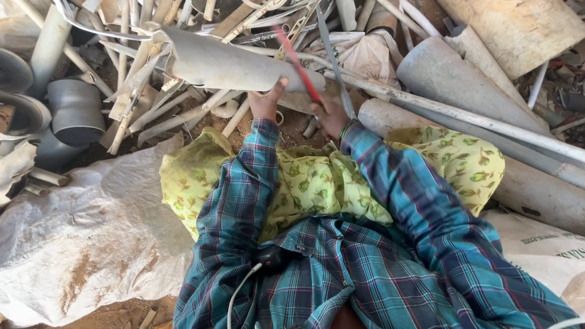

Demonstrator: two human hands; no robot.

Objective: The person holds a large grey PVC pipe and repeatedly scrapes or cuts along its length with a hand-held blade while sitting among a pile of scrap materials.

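left hand (265, 103) is gripping the end of a grey plastic pipe section (231, 64) above the scrap pile (183, 103); right hand (332, 116) is closing around a red-handled tool (297, 61), blade blurred. step: working the pipe; next calls for steadying it.

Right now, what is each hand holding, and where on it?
The left hand grips a grey pipe piece by its lower edge. The right hand holds a red-handled tool at the handle's lower end.
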